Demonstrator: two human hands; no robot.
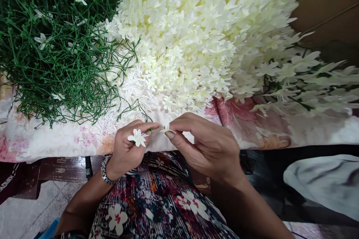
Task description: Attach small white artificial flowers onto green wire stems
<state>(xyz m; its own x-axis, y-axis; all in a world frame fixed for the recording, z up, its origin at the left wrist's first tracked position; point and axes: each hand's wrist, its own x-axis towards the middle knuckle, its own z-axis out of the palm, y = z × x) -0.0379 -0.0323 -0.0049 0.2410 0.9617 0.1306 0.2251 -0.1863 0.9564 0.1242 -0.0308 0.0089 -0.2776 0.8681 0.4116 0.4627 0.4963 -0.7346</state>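
My left hand (130, 143), with a metal watch on its wrist, is closed around a green artificial stem (150, 129). One white artificial flower (138, 137) shows against its curled fingers. Just to the right, my right hand (206, 145) pinches a small white flower (167, 130) between thumb and forefinger, close to the stem's tip. Whether that flower touches the stem I cannot tell. Both hands are at the near edge of a table with a floral cloth (95, 138).
Tangled green stems (56, 56) lie at the left with a few white flowers among them. A large heap of cream-white flowers (190, 37) fills the middle back. Thin white pieces (137, 89) lie between the heaps. Flowered stems (303, 78) lie at the right, beside a brown box-like surface (331, 3).
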